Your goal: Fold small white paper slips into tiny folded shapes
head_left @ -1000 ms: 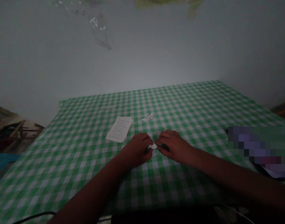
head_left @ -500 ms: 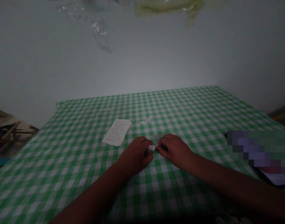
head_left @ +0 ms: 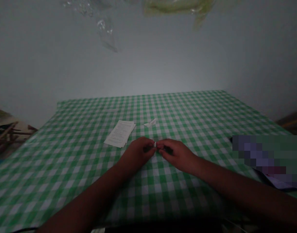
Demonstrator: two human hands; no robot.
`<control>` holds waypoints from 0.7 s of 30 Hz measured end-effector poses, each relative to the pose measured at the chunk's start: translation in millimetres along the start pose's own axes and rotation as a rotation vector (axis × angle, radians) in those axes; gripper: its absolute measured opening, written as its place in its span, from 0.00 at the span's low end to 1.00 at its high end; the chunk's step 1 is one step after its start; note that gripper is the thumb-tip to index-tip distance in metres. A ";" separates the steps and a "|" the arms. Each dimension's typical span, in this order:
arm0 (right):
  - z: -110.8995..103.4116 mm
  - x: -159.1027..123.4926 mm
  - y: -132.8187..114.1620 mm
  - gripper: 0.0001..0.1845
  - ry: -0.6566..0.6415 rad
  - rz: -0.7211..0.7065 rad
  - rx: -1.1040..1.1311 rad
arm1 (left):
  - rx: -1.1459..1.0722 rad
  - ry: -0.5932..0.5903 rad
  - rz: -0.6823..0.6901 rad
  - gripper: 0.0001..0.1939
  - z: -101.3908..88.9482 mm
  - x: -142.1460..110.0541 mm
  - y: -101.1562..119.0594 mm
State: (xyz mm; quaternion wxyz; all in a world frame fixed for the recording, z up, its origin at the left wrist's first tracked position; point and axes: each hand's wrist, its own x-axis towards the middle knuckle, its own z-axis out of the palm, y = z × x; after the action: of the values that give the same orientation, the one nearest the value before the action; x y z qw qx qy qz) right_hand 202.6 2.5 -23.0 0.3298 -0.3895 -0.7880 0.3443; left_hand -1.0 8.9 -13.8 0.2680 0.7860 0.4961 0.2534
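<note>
Over the middle of the table, my left hand and my right hand meet fingertip to fingertip. Between them shows a sliver of white paper, pinched by the fingers of both hands; most of it is hidden. Just beyond the hands lies a small folded white paper, shaped like a little boat. To the left of it, a short stack of printed paper sheets rests flat and slightly fanned, close to my left hand.
A green and white checked tablecloth covers the table, which reaches back to a pale wall. At the right edge lies a dark-framed device with its surface blurred out. Clear and yellow plastic hangs on the wall above.
Both hands have shifted slightly left and away from me, and their fingertips have come closer together. Less of the white paper between them shows now. The view has moved a little.
</note>
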 end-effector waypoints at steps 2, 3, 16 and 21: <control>0.2 0.2 0.1 0.11 0.000 -0.010 0.022 | -0.042 0.013 -0.024 0.07 0.3 0.1 -1.6; 0.3 0.3 0.2 0.11 0.002 -0.007 0.033 | -0.054 0.015 -0.030 0.07 0.2 0.2 -1.5; -0.8 2.3 -0.3 0.07 0.001 0.030 -0.016 | -0.033 -0.066 0.076 0.07 -1.4 1.9 -2.8; 1.4 2.6 0.2 0.06 0.019 0.035 -0.007 | -0.014 -0.110 0.102 0.08 -3.9 2.0 0.5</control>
State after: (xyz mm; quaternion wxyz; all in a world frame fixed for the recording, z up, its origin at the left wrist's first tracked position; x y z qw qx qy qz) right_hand 200.4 4.4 -23.2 0.3299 -0.4074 -0.7791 0.3437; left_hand -2.5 11.2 -10.4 0.2873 0.8211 0.4380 0.2266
